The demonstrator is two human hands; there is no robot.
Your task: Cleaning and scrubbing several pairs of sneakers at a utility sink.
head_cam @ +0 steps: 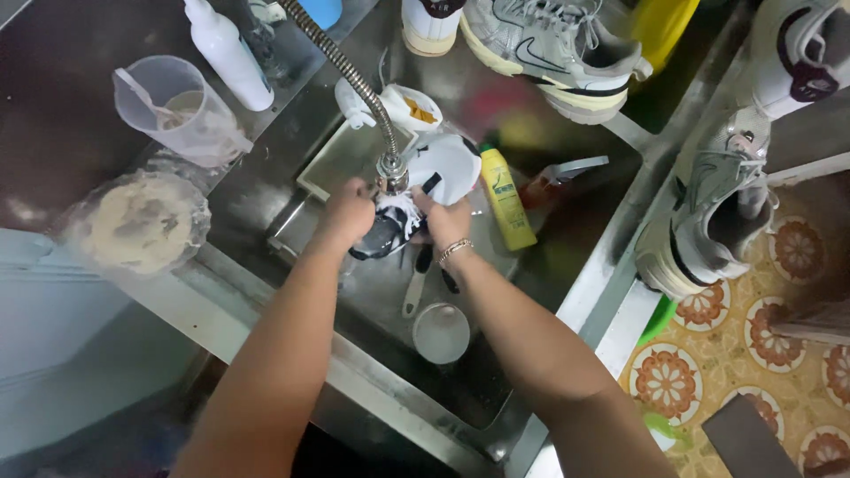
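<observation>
Both my hands are down in a steel sink (584, 274), under the head of a flexible metal tap (390, 168). My left hand (347, 212) grips the dark toe end of a black and white shoe (443, 164). My right hand (445, 221), with a bracelet at the wrist, holds the shoe from the other side, near its white laces. The white heel part of the shoe sticks up behind the tap. What my right fingers hold beneath the shoe is hidden.
A yellow bottle (506, 199) lies in the sink beside the shoe, with a small ladle (438, 332) below my hands. Grey sneakers (558, 44) (708, 212) rest on the sink's edges. A clear measuring jug (177, 106), a white bottle (228, 53) and a covered bowl (142, 221) stand at left.
</observation>
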